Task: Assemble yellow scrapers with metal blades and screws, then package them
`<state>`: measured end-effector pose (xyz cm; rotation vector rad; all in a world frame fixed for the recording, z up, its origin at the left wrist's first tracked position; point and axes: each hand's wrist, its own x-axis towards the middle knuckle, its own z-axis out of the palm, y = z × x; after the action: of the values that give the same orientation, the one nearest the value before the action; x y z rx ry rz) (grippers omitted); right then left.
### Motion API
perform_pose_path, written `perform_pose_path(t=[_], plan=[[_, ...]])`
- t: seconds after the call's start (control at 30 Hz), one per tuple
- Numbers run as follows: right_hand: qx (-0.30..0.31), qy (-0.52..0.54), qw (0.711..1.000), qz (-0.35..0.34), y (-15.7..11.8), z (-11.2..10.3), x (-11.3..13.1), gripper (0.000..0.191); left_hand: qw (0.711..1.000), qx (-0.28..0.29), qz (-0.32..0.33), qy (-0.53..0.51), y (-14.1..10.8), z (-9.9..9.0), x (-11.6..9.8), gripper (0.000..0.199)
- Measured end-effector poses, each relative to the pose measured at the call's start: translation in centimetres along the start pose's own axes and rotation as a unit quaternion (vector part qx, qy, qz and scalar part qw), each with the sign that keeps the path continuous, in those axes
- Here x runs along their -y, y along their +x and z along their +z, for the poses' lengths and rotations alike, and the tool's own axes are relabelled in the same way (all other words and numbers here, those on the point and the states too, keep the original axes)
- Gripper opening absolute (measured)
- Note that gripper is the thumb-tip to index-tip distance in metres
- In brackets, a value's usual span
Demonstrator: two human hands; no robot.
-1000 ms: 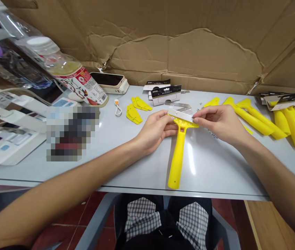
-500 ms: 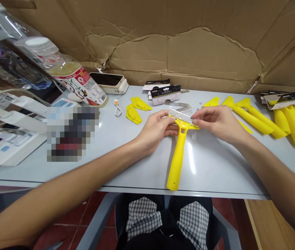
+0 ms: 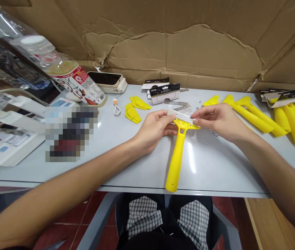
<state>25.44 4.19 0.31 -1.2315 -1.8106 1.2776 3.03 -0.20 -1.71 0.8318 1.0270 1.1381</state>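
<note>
A yellow plastic scraper (image 3: 175, 159) lies with its handle toward me and its wide head away. Across the head is a flat metal blade (image 3: 181, 116) with small holes. My left hand (image 3: 154, 129) is closed around the left end of the head, thumb pressed on the blade and fingers underneath. My right hand (image 3: 218, 121) pinches the blade's right end between thumb and fingertips. Whether the blade sits flush on the head I cannot tell. Small screws (image 3: 213, 133) lie beside my right hand, and loose metal blades (image 3: 180, 104) lie just behind the head.
Yellow cover plates (image 3: 133, 114) lie left of my hands. Yellow scraper handles (image 3: 251, 116) are at right. Card packages (image 3: 165, 93) stand behind. A bottle (image 3: 77, 81), a phone (image 3: 107, 79) and a power strip (image 3: 9, 149) are at left. Cardboard (image 3: 189, 52) walls the back.
The blade has shifted slightly on the scraper head and its face catches more light. Both hands keep nearly the same places, and the handle end has moved a little left.
</note>
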Motion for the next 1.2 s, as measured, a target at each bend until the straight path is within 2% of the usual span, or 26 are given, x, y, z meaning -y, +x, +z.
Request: perform_pose_path(t=[0.77, 1.03, 1.2], plan=[[-0.023, 0.0, 1.0, 0.009, -0.07, 0.0, 0.43, 0.015, 0.999, 0.013, 0.014, 0.028, -0.17, -0.09, 0.0, 0.013], [0.016, 0.007, 1.0, -0.004, -0.26, 0.57, 0.42, 0.021, 0.999, -0.042, 0.012, 0.027, -0.33, 0.27, -0.13, 0.01], [0.034, 0.026, 0.999, 0.022, -0.43, 0.66, 0.78, 0.028, 0.998, -0.046, 0.03, 0.032, -0.34, 0.18, 0.0, 0.011]])
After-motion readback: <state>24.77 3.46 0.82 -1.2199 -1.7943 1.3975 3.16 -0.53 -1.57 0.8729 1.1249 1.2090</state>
